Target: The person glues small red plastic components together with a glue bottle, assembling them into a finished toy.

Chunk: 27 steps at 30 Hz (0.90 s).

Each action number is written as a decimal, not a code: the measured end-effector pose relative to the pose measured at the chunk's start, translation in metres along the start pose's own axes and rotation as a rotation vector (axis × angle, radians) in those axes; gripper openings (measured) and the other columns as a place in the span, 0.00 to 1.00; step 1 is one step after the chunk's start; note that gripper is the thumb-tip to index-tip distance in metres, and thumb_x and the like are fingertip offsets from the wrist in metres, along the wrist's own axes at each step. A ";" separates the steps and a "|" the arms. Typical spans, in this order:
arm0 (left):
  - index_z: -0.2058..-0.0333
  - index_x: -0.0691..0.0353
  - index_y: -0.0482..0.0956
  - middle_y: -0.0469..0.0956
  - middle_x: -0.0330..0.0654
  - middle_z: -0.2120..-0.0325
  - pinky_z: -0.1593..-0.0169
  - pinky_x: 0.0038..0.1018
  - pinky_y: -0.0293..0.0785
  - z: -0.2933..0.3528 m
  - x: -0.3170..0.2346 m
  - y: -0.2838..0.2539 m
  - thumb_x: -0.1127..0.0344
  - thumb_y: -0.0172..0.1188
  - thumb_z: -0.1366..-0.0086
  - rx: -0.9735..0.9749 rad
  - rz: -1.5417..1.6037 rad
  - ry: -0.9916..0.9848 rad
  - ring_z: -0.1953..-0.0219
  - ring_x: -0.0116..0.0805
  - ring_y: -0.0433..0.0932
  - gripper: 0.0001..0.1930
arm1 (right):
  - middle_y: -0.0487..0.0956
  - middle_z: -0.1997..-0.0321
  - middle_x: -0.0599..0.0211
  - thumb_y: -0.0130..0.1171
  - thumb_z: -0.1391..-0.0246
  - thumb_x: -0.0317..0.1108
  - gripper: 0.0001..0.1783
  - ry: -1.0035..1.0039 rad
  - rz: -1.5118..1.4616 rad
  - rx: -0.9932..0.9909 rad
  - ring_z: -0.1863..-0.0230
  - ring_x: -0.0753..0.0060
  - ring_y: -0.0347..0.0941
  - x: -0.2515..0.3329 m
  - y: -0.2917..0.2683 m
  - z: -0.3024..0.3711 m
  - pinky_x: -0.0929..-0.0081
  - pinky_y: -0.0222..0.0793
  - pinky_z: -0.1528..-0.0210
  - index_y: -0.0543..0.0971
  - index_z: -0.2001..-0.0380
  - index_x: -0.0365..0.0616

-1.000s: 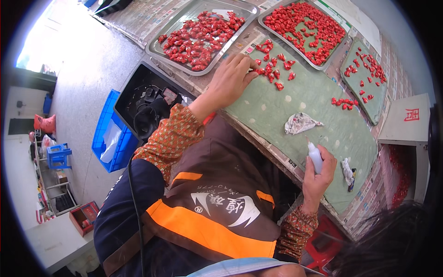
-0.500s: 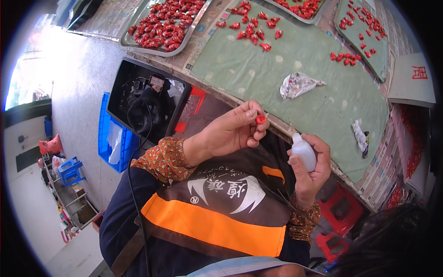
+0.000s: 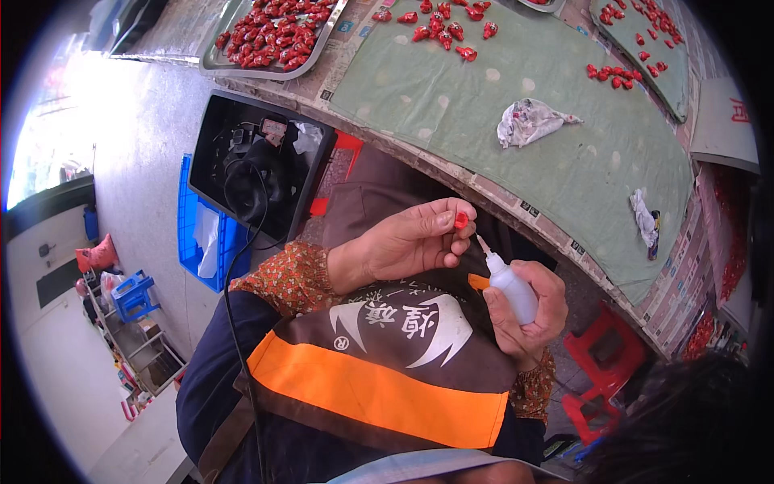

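Bottle (image 3: pixel 513 292) nozzle toward red piece (image 3: pixel 460 221)

My left hand (image 3: pixel 407 242) pinches a small glossy red plastic piece (image 3: pixel 460 220); my right hand (image 3: pixel 528 310) grips a smooth white plastic squeeze bottle (image 3: pixel 509 286). Matt green cloth mat (image 3: pixel 516 105), shiny metal tray (image 3: pixel 266 68), crumpled rag (image 3: pixel 528 121).

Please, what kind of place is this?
Probably a small craft workshop: a green mat with small red pieces, a metal tray full of them, and a white squeeze bottle.
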<state>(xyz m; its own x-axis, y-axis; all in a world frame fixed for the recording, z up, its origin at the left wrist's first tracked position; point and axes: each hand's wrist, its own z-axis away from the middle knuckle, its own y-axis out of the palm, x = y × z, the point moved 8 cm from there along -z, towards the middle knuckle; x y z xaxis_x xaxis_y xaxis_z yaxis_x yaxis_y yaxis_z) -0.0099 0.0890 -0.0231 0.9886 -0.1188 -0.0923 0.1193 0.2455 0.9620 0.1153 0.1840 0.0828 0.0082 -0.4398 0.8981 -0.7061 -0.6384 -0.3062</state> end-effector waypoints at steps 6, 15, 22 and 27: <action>0.45 0.59 0.72 0.75 0.38 0.58 0.54 0.26 0.79 0.002 0.004 -0.004 0.61 0.58 0.26 -0.023 0.024 -0.018 0.58 0.28 0.77 0.16 | 0.83 0.68 0.56 0.75 0.53 0.28 0.24 -0.150 0.140 0.050 0.78 0.60 0.77 0.013 0.007 -0.004 0.69 0.72 0.76 0.77 0.53 0.39; 0.45 0.60 0.72 0.75 0.39 0.55 0.53 0.26 0.78 0.002 0.005 -0.009 0.62 0.59 0.27 -0.039 0.000 -0.016 0.58 0.27 0.76 0.16 | 0.78 0.77 0.59 0.73 0.50 0.29 0.20 -0.160 0.194 0.062 0.81 0.59 0.74 0.010 0.010 -0.001 0.67 0.68 0.79 0.78 0.55 0.38; 0.45 0.60 0.72 0.75 0.39 0.55 0.53 0.26 0.79 0.001 0.006 -0.010 0.63 0.59 0.27 -0.023 -0.013 -0.014 0.58 0.27 0.76 0.16 | 0.77 0.77 0.59 0.73 0.50 0.28 0.20 -0.166 0.195 0.086 0.81 0.59 0.74 0.011 0.010 -0.003 0.67 0.68 0.79 0.78 0.54 0.38; 0.45 0.60 0.72 0.75 0.39 0.55 0.53 0.26 0.79 0.001 0.007 -0.012 0.62 0.59 0.27 -0.054 -0.031 -0.026 0.57 0.28 0.77 0.16 | 0.77 0.77 0.59 0.73 0.51 0.28 0.21 -0.161 0.187 0.085 0.81 0.59 0.74 0.008 0.010 -0.002 0.67 0.68 0.78 0.78 0.54 0.38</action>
<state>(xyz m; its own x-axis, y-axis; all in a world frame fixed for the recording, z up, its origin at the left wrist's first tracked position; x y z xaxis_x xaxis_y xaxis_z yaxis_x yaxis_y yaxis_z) -0.0048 0.0846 -0.0349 0.9818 -0.1520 -0.1140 0.1549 0.2925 0.9436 0.1069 0.1749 0.0869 0.0006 -0.6461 0.7633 -0.6439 -0.5843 -0.4940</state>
